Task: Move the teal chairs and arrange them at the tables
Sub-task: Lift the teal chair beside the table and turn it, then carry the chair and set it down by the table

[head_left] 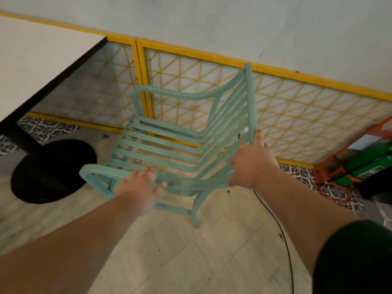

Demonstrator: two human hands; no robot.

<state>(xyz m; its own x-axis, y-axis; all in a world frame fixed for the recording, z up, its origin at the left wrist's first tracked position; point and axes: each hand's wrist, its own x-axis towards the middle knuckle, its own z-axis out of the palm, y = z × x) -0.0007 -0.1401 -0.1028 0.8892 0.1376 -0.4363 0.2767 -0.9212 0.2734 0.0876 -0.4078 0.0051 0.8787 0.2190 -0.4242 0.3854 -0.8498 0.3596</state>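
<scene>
Beside a crate (324, 173) of green bottles (369, 164), right hand (250, 164) grips the teal chair (161, 143), left hand (142, 187) flat on it.

Teal chair (161, 149), yellow lattice (286, 107), b&w patterned tiles (42, 128).

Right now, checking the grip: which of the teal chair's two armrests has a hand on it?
The near armrest, under the left hand; the far armrest by the yellow lattice is untouched.

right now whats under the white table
Under the white table a black post stands on a round black base, with patterned tiles behind. The table covers the post's upper end.
</scene>
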